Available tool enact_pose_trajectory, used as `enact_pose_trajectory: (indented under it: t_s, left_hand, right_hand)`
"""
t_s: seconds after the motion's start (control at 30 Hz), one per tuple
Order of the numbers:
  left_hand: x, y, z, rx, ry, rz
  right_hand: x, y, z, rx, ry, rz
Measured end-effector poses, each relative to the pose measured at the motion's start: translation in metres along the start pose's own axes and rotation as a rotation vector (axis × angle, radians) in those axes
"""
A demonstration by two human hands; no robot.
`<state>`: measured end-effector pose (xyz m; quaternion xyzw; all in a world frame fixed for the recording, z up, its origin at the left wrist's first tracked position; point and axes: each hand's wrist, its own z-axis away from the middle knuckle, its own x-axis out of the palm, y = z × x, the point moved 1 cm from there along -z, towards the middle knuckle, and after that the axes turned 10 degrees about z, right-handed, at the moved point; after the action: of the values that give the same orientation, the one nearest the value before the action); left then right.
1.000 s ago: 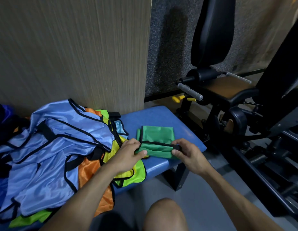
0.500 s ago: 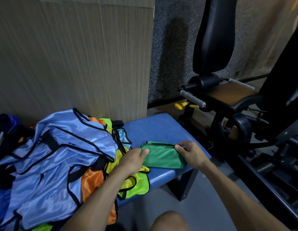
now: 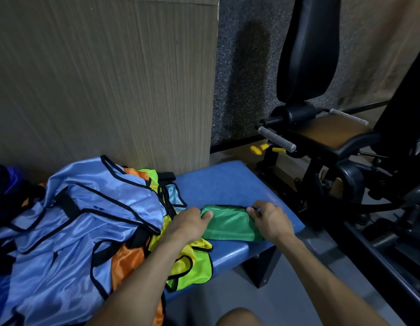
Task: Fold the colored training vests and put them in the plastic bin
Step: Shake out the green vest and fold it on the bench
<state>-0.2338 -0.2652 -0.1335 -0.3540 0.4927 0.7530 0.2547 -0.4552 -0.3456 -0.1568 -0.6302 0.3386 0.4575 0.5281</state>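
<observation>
1. Green mesh vest [image 3: 230, 225], folded into a compact rectangle w/ black trim along its far edge, lies on the blue padded tabletop [image 3: 227, 184] near the front right corner.
2. Left hand [image 3: 190, 223] sits at the vest's left end, thumb laid on top of the fabric, other fingers curled at the edge and pinching the fold; the rest of that grip is hidden under the hand.
3. Right hand [image 3: 271, 220] holds the vest's right end, fingertips bent down onto the far right corner by the black trim, palm over the fabric's right side.
4. Unfolded vests heap on the tabletop's left part: light blue vests [image 3: 75, 220] w/ black binding on top, an orange vest [image 3: 126, 262] beneath, a yellow-green vest [image 3: 192, 267] spilling over the front edge just beside the left forearm.
5. Yellow-green fabric touches the green bundle's left lower side; blue pile lies just left of the left hand.
6. Wood-grain panel [image 3: 105, 78] rises behind the tabletop's back edge; grey speckled wall covering to its right.
7. Black gym machine [image 3: 322, 137] w/ upright back pad, brown seat & grey handles stands on the floor right of the tabletop, apart from it.
8. Person's bare knee [image 3: 239, 318] shows at the bottom edge.
</observation>
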Motion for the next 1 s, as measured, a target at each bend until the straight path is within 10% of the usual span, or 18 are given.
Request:
enact_pose_trajectory:
  t_s: [0.33,0.53,1.0]
  left_hand:
    - [-0.014,0.017,-0.001,0.106,0.007,-0.314]
    - [-0.019,0.020,-0.013,0.666,0.060,-0.319]
    - [-0.014,0.027,-0.031,0.641,0.012,-0.095]
  right_hand:
    - [-0.007,-0.006,0.003,-0.079,0.036,0.119]
    - [0.000,-0.008,0.004,-0.365,0.259,0.186]
    - [-0.021,-0.002,-0.028,-0.577,-0.156,0.156]
